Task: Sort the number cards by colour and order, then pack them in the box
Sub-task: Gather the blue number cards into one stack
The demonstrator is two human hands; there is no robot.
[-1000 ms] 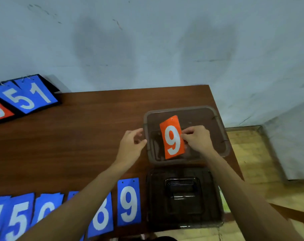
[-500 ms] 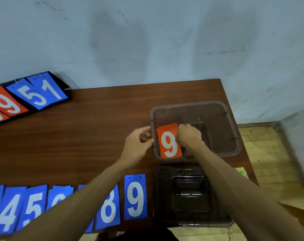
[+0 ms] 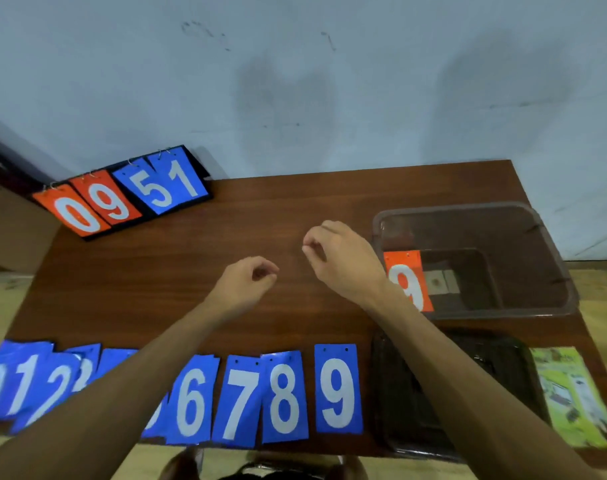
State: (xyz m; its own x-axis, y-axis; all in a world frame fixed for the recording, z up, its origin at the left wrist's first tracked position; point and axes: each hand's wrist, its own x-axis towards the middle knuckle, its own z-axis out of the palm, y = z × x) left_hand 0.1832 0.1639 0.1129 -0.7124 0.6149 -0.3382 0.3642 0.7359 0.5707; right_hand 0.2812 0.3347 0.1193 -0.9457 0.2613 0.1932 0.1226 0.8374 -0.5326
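The orange card (image 3: 406, 271) marked 9 sits inside the clear brown box (image 3: 551, 271) at the right of the frame, against the box's left end; its lower left part is hidden behind the right wrist, and whether it leans or lies flat cannot be told. A small pale label (image 3: 441, 281) shows on the box's floor just right of the card.

Both hands hover over the bare middle of the wooden counter (image 3: 253, 213), holding nothing. The left hand (image 3: 246, 282) is at centre frame, its fingers (image 3: 265, 271) loosely curled with thumb and forefinger tips close together; the right hand (image 3: 343, 261) is just left of the box, its fingers (image 3: 312, 244) also loosely curled inward and clear of the card.

A row of blue cards runs along the lower edge of the frame, on the near side of the counter; from the right, the blue 9 (image 3: 336, 389) lies apart, then the 8 (image 3: 284, 398), 7 (image 3: 239, 400) and 6 (image 3: 191, 400) overlap at their edges; the left forearm covers the cards next to them; a 0, 1 and 2 show overlapped at the lower left.

The dark lid (image 3: 413, 393) lies just below the box in the frame, the right forearm crossing above it; a green leaflet (image 3: 572, 396) lies just beside the lid at the lower right.

A black flip scoreboard (image 3: 122, 195) lies at the upper left, on the counter's far corner, showing an orange 0 and 9 and a blue 5 and 1.
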